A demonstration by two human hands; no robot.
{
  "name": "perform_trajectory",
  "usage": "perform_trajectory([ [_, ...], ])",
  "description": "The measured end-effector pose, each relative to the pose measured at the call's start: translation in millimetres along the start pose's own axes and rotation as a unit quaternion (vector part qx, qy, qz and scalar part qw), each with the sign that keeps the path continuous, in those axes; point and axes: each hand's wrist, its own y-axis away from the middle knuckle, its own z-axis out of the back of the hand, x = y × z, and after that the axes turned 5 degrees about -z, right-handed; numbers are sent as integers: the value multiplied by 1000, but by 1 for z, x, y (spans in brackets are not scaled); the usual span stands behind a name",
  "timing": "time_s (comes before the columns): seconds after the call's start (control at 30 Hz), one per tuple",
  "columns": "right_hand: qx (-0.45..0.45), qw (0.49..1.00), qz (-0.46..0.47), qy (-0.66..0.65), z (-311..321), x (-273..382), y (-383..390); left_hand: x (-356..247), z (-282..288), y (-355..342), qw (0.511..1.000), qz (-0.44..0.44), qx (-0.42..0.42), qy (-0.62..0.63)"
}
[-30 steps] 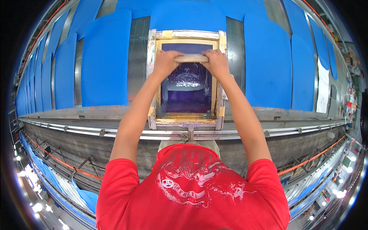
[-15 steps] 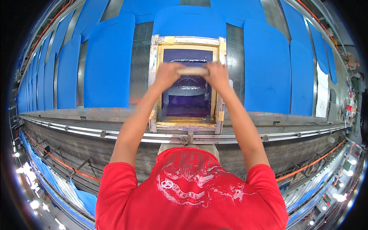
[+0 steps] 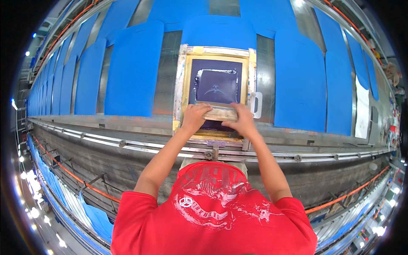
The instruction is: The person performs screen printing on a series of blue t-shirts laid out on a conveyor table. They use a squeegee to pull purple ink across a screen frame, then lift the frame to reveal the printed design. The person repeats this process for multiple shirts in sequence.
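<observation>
A wooden-handled squeegee (image 3: 222,113) lies across the near part of a screen-printing frame (image 3: 182,80). My left hand (image 3: 196,117) grips its left end, and my right hand (image 3: 241,121) is closed round the right end. Beyond the squeegee, the dark purple mesh (image 3: 216,87) shows a pale arched design with a wet, shiny line of ink around it. The frame lies over a blue fabric piece (image 3: 219,32), whose far part sticks out past the frame. The squeegee's blade edge is mostly hidden.
Several blue fabric pieces (image 3: 134,70) lie in rows on the long metal table (image 3: 168,80). A white handle-shaped piece (image 3: 257,105) stands at the frame's right side. A metal rail (image 3: 170,151) runs along the table's near edge, with an orange bar (image 3: 335,199) beyond it on my side.
Both hands have drawn the squeegee from the far part of the screen toward me. The arched design now shows behind it, and the whole view has shifted slightly.
</observation>
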Motion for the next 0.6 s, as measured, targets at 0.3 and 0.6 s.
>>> perform_trajectory([
  [0.3, -169, 968, -159, -95, 21, -85, -72, -10, -1, 19, 1000, -10, -10, -15],
  [0.6, -251, 957, -73, -126, -39, 58, -74, 49, 95, 79, 998, -16, -45, 31],
])
